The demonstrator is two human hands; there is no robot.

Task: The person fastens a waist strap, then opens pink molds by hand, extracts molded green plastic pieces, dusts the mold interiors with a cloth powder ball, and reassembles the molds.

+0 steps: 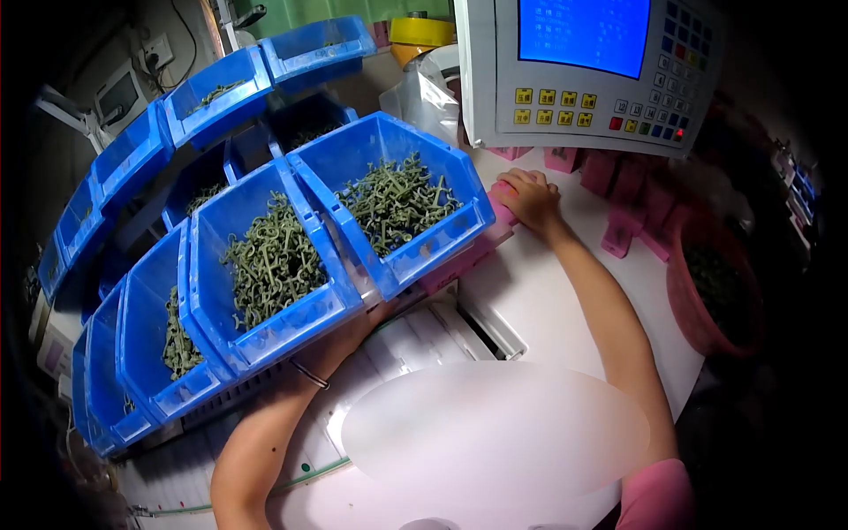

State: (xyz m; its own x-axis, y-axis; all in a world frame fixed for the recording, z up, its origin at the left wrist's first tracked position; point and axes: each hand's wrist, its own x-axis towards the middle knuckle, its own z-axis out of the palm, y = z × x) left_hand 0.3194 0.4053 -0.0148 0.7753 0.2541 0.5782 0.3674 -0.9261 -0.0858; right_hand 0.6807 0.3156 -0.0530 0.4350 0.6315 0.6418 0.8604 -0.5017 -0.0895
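Observation:
My right hand (532, 201) is closed over the end of a pink block (502, 208), beside the nearest blue bin (481, 199). A longer pink piece (464, 262) shows below that bin's front edge. My left forearm (274, 424), with a bracelet (311, 375) at the wrist, reaches under the row of blue bins; the fingers of that hand are hidden behind them. Small greenish hook-shaped metal parts (276, 261) lie heaped in the bins.
A control panel (583, 97) with a lit blue screen stands at the back right. More pink blocks (623, 225) lie beneath it, near a red basket (680, 287) of dark parts. Upper blue bins (221, 84) curve along the left. Yellow tape (421, 32) sits behind.

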